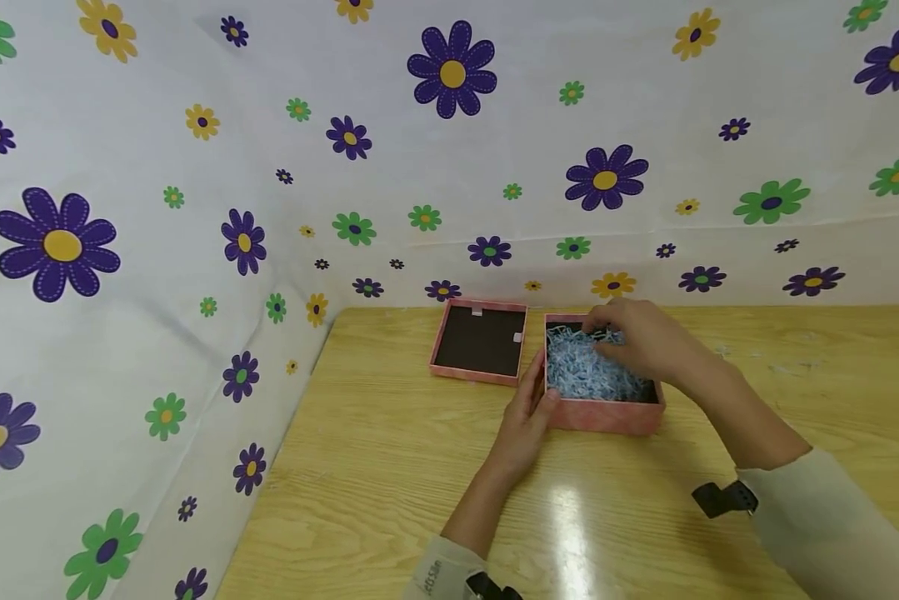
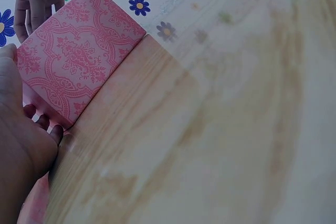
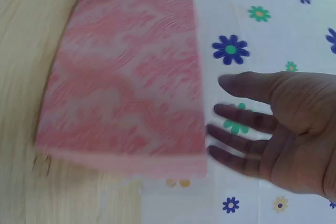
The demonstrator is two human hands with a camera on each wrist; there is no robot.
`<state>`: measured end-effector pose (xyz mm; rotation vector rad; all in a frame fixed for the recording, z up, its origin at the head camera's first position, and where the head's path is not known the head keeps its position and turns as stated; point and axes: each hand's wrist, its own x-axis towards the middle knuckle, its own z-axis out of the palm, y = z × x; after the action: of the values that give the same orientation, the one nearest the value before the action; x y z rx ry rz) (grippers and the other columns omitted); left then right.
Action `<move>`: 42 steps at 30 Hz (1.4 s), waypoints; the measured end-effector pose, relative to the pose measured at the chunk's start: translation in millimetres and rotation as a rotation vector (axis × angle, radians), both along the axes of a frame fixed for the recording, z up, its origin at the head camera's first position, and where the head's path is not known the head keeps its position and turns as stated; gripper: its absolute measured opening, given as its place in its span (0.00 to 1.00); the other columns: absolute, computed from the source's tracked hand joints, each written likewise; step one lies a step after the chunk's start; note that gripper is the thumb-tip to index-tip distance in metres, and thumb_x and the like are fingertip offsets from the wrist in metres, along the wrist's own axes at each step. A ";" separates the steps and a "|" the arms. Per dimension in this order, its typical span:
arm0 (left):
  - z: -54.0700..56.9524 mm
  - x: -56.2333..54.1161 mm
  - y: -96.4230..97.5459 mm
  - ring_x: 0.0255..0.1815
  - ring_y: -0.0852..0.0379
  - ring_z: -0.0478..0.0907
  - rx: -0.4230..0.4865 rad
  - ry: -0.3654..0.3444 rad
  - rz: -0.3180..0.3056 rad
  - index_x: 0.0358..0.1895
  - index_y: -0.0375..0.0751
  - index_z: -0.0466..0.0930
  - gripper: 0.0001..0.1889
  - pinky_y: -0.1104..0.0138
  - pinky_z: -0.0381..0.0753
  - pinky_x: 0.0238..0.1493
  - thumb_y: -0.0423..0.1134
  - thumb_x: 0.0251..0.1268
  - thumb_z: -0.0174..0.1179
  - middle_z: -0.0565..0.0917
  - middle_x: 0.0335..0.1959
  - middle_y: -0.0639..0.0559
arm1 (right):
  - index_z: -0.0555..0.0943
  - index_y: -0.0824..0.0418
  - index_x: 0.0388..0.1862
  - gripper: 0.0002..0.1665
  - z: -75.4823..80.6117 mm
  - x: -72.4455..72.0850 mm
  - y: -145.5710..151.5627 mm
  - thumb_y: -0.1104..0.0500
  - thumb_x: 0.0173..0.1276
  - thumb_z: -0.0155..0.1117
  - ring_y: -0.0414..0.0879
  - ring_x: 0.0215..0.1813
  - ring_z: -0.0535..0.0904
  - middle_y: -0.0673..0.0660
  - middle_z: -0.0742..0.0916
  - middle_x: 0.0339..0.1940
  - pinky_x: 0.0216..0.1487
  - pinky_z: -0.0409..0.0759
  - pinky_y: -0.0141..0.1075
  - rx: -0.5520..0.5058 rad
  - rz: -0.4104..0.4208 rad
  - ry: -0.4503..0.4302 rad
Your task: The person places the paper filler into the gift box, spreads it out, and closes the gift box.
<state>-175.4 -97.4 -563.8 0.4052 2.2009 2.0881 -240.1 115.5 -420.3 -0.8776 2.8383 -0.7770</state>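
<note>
A pink patterned box [image 1: 606, 417] stands on the wooden table, filled with light-blue shredded paper [image 1: 587, 371]. My left hand [image 1: 519, 435] holds the box at its left side. In the left wrist view, the left fingers [image 2: 42, 121] bend against the box's lower edge, with the thumb higher up by its rim. Over the box's right part hovers my right hand [image 1: 644, 340], its fingers loosely bent just above the paper. Nothing shows between the spread right fingers [image 3: 244, 145] in the right wrist view, where the patterned box wall [image 3: 126, 72] is beside them.
Left of the box lies its pink lid [image 1: 482, 342], dark inside facing up, with small white tabs. Thin pale shreds [image 1: 790, 367] are scattered on the table at the right. A white cloth [image 1: 389, 167] printed with flowers hangs behind and at the left.
</note>
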 end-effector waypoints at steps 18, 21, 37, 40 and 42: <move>-4.1 -0.7 5.8 0.84 0.60 0.56 0.042 0.017 -0.027 0.87 0.68 0.48 0.32 0.64 0.60 0.80 0.53 0.88 0.47 0.56 0.85 0.62 | 0.78 0.65 0.72 0.42 -42.6 2.5 -15.5 0.55 0.61 0.84 0.72 0.66 0.79 0.73 0.80 0.68 0.64 0.78 0.66 0.203 0.037 -0.048; -2.9 -0.6 7.2 0.84 0.60 0.55 0.037 0.009 -0.035 0.87 0.69 0.48 0.32 0.64 0.59 0.80 0.53 0.88 0.47 0.55 0.86 0.63 | 0.78 0.67 0.72 0.41 -40.6 2.4 -11.8 0.54 0.64 0.82 0.70 0.65 0.80 0.73 0.80 0.67 0.63 0.79 0.64 0.184 0.039 -0.050; 19.2 -10.2 -23.4 0.85 0.57 0.56 0.065 0.016 0.017 0.87 0.61 0.51 0.30 0.56 0.61 0.81 0.45 0.89 0.45 0.57 0.86 0.57 | 0.78 0.69 0.70 0.24 2.9 26.4 2.0 0.61 0.80 0.63 0.69 0.67 0.78 0.70 0.83 0.67 0.67 0.76 0.65 -0.088 -0.118 0.052; 27.9 -15.1 -42.4 0.84 0.55 0.59 0.106 0.044 0.065 0.86 0.62 0.53 0.28 0.53 0.62 0.81 0.44 0.90 0.43 0.60 0.86 0.52 | 0.70 0.70 0.77 0.30 -1.2 33.8 -8.6 0.59 0.82 0.60 0.70 0.74 0.71 0.71 0.77 0.73 0.72 0.70 0.66 -0.199 -0.158 0.012; 33.7 -18.3 -56.8 0.84 0.53 0.60 0.136 0.066 0.104 0.86 0.61 0.54 0.28 0.51 0.62 0.81 0.43 0.90 0.42 0.61 0.85 0.50 | 0.62 0.69 0.82 0.36 -6.9 38.9 -19.5 0.56 0.84 0.59 0.70 0.79 0.65 0.71 0.71 0.79 0.75 0.65 0.68 -0.275 -0.179 -0.037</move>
<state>-193.7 -154.1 -530.1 0.3819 2.1663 2.3200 -201.2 96.1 -427.2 -0.6305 2.8497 -1.2147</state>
